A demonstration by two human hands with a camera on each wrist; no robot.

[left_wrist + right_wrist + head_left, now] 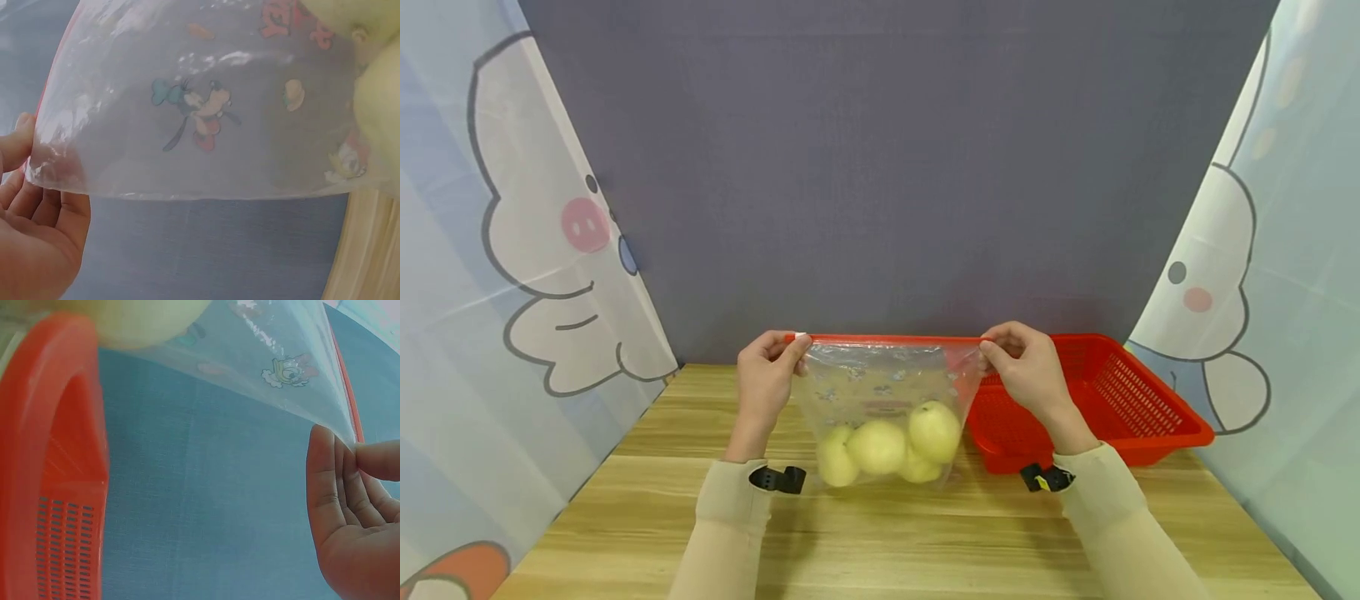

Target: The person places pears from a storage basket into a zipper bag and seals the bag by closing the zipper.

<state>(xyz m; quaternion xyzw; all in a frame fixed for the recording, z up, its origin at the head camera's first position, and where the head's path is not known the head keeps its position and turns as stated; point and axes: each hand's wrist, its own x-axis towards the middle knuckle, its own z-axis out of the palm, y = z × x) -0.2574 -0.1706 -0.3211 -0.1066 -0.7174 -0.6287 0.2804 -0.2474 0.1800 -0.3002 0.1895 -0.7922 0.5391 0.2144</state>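
A clear zip bag [880, 375] with a red top strip [887, 340] and small cartoon prints hangs upright between the two hands. Several pale yellow-green round fruits [877, 447] lie in its bottom; their exact kind is hard to tell. My left hand [766, 375] pinches the bag's upper left corner, where a small white piece [802, 336] sits on the strip. The upper right corner is pinched between thumb and fingers of my right hand [1021, 367]. Seen from the left wrist, the bag's plastic [206, 150] is stretched taut.
A red plastic basket [1150, 400] with slotted walls stands at the right, behind and beside the right forearm. The wooden table [880, 542] ends at a dark grey curtain [880, 167]. Cartoon-printed curtains [535, 250] flank both sides.
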